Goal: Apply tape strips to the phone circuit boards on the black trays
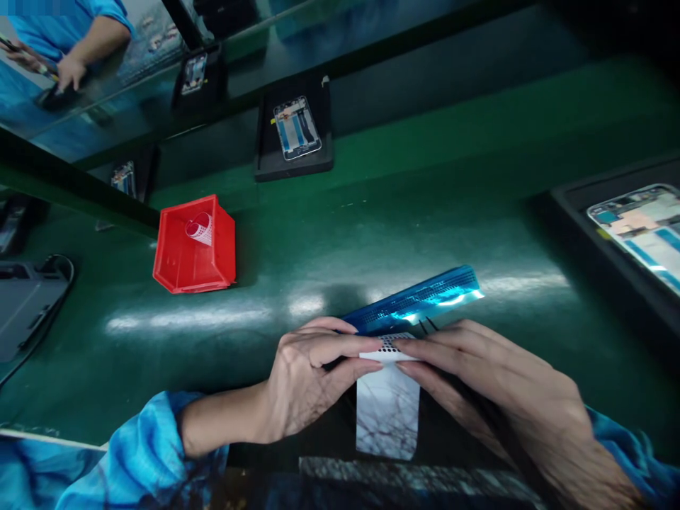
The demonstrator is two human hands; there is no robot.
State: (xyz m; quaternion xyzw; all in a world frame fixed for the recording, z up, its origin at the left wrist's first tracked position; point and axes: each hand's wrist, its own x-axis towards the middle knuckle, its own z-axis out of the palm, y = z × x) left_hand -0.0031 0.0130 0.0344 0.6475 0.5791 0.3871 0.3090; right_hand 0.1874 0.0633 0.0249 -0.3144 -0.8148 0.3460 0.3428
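Between my two hands is a white sticker sheet with rows of black dots, folded over at the top so its plain side hangs toward me. My left hand pinches the dotted fold between thumb and fingers from the left. My right hand pinches the same fold from the right. Two thin dark tips, like those of tweezers, stick out beyond my right fingers; the rest is hidden. Just past my fingertips extends a shiny blue film strip with dark dotted rows. I cannot tell whether my left fingers hold it.
A red bin at left holds a curled dotted white strip. An opened phone lies on a black tray beyond; another opened phone is at right. A grey case stands far left. A co-worker's hand shows upper left.
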